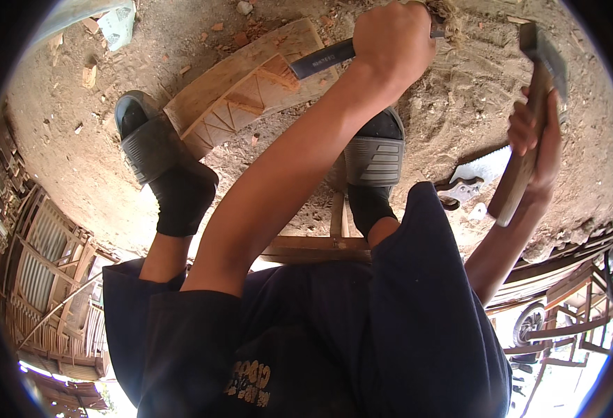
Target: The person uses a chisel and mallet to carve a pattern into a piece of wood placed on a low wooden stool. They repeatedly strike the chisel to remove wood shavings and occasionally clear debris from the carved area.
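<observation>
My left hand (396, 43) is closed round a chisel (324, 60) with a dark, flat blade. The chisel slants low across the far middle, and its edge meets a cut notch in a curved wooden board (219, 66). Pencil-like lines and angled cuts run along the board's near side. Off to the right, my right hand (538, 139) grips the wooden handle of a hammer (522, 164). The dark hammer head (545, 59) is up at the far end, apart from the chisel. Most of the chisel's handle is hidden by my left fist.
A handsaw (484, 168) lies on the dirt floor (453, 90), below my right hand. My feet in black slides (375, 157) stand near the board. Wood chips are scattered about. Beneath me runs a wooden bar (313, 245). A wheel (529, 322) and timber frames stand at lower right.
</observation>
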{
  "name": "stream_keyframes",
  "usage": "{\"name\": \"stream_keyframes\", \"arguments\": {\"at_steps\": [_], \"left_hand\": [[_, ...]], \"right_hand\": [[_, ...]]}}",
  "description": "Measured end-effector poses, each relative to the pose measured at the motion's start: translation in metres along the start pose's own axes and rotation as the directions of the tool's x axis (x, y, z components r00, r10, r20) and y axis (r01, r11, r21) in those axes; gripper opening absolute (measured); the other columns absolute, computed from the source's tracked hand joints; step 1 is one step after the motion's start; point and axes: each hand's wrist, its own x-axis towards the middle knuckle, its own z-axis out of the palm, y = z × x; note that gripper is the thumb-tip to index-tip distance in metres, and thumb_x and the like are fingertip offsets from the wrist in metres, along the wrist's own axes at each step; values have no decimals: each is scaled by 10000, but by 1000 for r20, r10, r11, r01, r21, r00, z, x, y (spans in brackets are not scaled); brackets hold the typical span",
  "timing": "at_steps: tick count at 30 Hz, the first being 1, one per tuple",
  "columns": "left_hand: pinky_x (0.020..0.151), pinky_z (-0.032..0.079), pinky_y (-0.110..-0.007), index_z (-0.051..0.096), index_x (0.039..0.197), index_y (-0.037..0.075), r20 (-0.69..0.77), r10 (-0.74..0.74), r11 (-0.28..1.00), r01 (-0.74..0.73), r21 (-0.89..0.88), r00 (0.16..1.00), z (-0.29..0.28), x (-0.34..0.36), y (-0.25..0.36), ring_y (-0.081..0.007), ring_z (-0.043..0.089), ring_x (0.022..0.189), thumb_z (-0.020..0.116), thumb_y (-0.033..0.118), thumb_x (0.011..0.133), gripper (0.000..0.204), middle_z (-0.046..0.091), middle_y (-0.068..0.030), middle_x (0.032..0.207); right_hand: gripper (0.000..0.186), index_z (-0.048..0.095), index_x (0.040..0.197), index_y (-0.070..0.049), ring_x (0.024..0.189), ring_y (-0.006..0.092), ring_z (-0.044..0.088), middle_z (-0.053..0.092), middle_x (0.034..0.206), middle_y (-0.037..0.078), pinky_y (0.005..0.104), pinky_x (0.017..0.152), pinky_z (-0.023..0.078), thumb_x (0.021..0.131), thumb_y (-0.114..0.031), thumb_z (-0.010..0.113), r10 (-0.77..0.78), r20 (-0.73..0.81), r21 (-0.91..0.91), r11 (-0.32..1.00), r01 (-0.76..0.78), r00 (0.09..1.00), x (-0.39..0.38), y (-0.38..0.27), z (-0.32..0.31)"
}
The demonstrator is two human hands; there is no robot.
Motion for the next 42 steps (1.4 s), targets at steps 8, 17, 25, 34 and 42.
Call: {"name": "stream_keyframes", "arguments": {"at_steps": [8,17,25,34,42], "left_hand": [[627,514,-486,618,754,-14,17,3,997,-4,73,1000,2,-2,-9,-399,649,690,624,73,737,89,638,-238,716],[633,523,-484,640,741,-25,5,-24,999,24,43,1000,-1,5,-8,-403,653,704,640,78,712,107,648,-243,750],[627,525,-482,646,740,-17,38,-19,998,17,63,999,-1,2,-19,-402,655,711,632,97,710,118,649,-247,752],[665,527,-481,657,734,-4,100,-78,996,74,47,992,0,6,-23,-393,664,740,615,121,731,132,655,-240,750],[673,519,-493,657,746,-15,-116,-135,991,136,1,984,-11,19,-18,-409,650,750,627,138,754,156,648,-252,761]], "right_hand": [[355,488,993,-35,347,29,381,385,545,-29,161,279,348,1017,-381,410,254,-114,-535,799,-275,960,-8,4,62],[355,485,963,-48,339,28,363,384,556,-29,170,278,331,1006,-396,435,120,-109,-153,979,-136,987,19,10,48],[377,491,935,-64,352,23,388,407,551,-34,171,283,347,992,-434,450,287,-114,-314,898,-309,951,3,13,43],[357,493,928,-88,386,42,381,436,555,-42,191,331,318,970,-442,484,261,-64,-577,778,-249,963,-10,10,62],[302,507,940,-67,362,13,386,413,547,-37,157,280,325,1003,-359,462,85,0,-297,951,-81,996,17,-10,65]]}}
